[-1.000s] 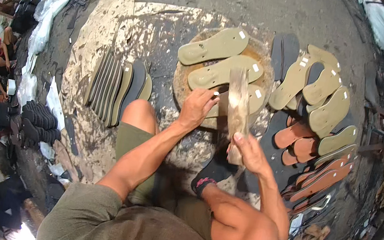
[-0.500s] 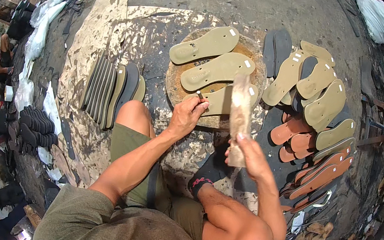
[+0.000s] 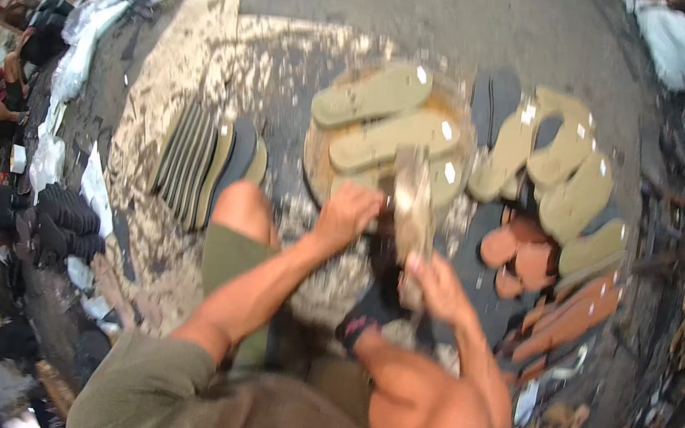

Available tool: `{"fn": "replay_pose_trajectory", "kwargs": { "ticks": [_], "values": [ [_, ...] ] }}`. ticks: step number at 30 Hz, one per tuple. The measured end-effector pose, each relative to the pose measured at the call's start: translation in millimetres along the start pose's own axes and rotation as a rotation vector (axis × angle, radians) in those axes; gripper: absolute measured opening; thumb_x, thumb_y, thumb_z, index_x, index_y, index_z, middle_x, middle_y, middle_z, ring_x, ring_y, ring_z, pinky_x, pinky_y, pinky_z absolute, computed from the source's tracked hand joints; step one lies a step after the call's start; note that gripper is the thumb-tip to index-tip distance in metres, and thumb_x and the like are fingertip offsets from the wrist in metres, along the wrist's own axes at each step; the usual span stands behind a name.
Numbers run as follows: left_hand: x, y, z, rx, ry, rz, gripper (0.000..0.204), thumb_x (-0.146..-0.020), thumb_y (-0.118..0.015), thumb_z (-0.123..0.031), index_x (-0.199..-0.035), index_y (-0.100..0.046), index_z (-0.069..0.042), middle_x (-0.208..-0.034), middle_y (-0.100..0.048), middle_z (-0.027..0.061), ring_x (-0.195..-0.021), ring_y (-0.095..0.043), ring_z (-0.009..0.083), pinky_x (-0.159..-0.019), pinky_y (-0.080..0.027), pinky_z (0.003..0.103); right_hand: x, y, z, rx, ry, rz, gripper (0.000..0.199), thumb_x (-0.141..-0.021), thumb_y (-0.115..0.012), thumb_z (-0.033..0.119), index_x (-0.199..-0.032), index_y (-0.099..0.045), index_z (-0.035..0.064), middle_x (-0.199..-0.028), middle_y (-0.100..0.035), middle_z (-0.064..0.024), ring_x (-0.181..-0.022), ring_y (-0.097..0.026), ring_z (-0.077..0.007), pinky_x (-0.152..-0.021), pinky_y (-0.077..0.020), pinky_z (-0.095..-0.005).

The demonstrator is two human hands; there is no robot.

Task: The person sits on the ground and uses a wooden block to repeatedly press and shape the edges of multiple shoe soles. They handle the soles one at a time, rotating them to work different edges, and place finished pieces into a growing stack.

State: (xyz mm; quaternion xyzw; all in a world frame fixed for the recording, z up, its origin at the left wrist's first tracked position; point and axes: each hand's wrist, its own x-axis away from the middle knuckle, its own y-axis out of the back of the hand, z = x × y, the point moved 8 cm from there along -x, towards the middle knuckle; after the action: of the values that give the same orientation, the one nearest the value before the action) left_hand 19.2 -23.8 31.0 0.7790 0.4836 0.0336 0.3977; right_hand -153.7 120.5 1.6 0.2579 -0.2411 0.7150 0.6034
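Note:
Three olive sandal soles lie on a round wooden block [image 3: 313,149]: a far sole [image 3: 375,97], a middle sole [image 3: 371,142] and a near sole [image 3: 450,191]. My left hand [image 3: 349,213] is closed around a short, thin punch-like tool at the near sole; the tool is blurred and mostly hidden by the fingers. Gripped in my right hand [image 3: 443,289] is a worn, pale wooden mallet [image 3: 414,211], its upper end over the near sole and beside the left fingers. The mallet covers part of that sole.
Left of the block, a row of olive and dark soles [image 3: 191,163] stands on edge. More olive soles [image 3: 577,196] and reddish-brown soles [image 3: 568,317] are spread at the right. A person [image 3: 9,89] sits at the far left. My bent legs are close below the block.
The mallet has come down and leftward, close to my left fingers. My left hand has shifted slightly right, still closed on the tool. The whole view has moved a little and blurred.

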Motion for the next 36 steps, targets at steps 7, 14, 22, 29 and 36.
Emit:
{"fn": "replay_pose_trajectory", "kwargs": {
  "ticks": [7,14,22,29,36],
  "values": [
    [-24,66,12,0.415,0.551,-0.235,0.021,-0.105,-0.064,-0.021,-0.109,-0.067,0.0,-0.096,-0.07,0.0099,-0.085,-0.07,0.0164,-0.066,-0.059,0.034,2,-4,-14,0.158,0.002,-0.096,0.064,-0.106,-0.053,0.056,-0.12,-0.063,-0.0048,-0.105,-0.066,-0.0128,-0.099,-0.059,-0.0225,-0.091,-0.0494,-0.0398],
    [-2,-1,-72,0.239,-0.037,0.725,0.025,-0.093,-0.074,-0.026,-0.106,-0.066,-0.007,-0.097,-0.068,0.0153,-0.092,-0.067,0.0375,-0.082,-0.054,0.047,9,1,37,0.106,0.392,-0.47,0.065,-0.092,-0.077,0.04,-0.134,-0.056,-0.0041,-0.115,-0.072,-0.0198,-0.11,-0.067,-0.0267,-0.1,-0.0505,-0.0394],
    [-39,-1,-12,-0.052,-0.108,0.543,0.077,-0.08,-0.081,-0.025,-0.149,-0.048,-0.012,-0.133,-0.053,0.021,-0.126,-0.051,0.0426,-0.111,-0.038,0.053,20,60,29,-0.192,0.547,-0.694,0.049,-0.098,-0.069,0.031,-0.131,-0.057,-0.0032,-0.114,-0.07,-0.0123,-0.103,-0.064,-0.0213,-0.093,-0.0512,-0.0367],
    [-106,14,45,-0.357,0.097,0.411,0.089,-0.075,-0.082,-0.025,-0.154,-0.043,-0.012,-0.136,-0.055,0.0232,-0.124,-0.052,0.046,-0.106,-0.043,0.054,-20,71,38,-0.262,0.587,-0.749,0.044,-0.099,-0.069,0.033,-0.127,-0.061,-0.0001,-0.112,-0.07,-0.0099,-0.101,-0.065,-0.0214,-0.093,-0.0518,-0.0376],
    [-150,52,76,-0.494,0.177,0.384,0.097,-0.075,-0.082,-0.02,-0.16,-0.036,-0.013,-0.134,-0.058,0.026,-0.123,-0.054,0.0449,-0.108,-0.045,0.051,-60,59,63,-0.234,0.636,-0.76,0.062,-0.098,-0.066,0.05,-0.13,-0.059,-0.003,-0.115,-0.07,-0.0221,-0.109,-0.067,-0.0332,-0.097,-0.0496,-0.0452]
  ]
}}
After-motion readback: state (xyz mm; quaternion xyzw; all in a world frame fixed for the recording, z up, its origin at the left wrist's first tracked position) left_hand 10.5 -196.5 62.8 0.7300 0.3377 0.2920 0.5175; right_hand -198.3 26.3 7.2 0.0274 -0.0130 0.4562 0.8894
